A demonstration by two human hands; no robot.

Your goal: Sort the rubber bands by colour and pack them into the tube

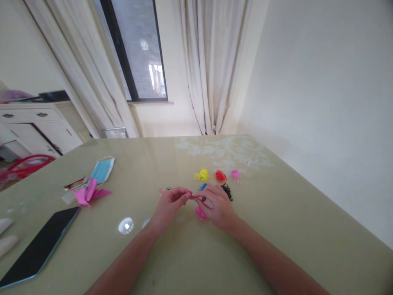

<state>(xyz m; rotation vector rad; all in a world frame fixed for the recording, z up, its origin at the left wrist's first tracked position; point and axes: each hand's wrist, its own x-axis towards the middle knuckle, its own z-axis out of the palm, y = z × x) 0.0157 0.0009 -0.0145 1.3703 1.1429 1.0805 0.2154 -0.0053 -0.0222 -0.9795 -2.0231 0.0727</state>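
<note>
1. Red and tiny, a small piece (192,196) sits between the hands, above the glossy table (294,233).
2. Both forearms slant inward from the near edge; the left hand (172,203) pinches the piece's left end, thumb against curled forefinger.
3. The right hand (218,207) closes thumb and fingertips at its right end, knuckles arched.
4. Stringy, tangled heaps lie around the right hand: yellow (202,175) and red (220,176) far, blue (203,187) and black (227,191) partly covered, pink (201,213) near.
5. Far right stands a rounded pink cup (235,174).
</note>
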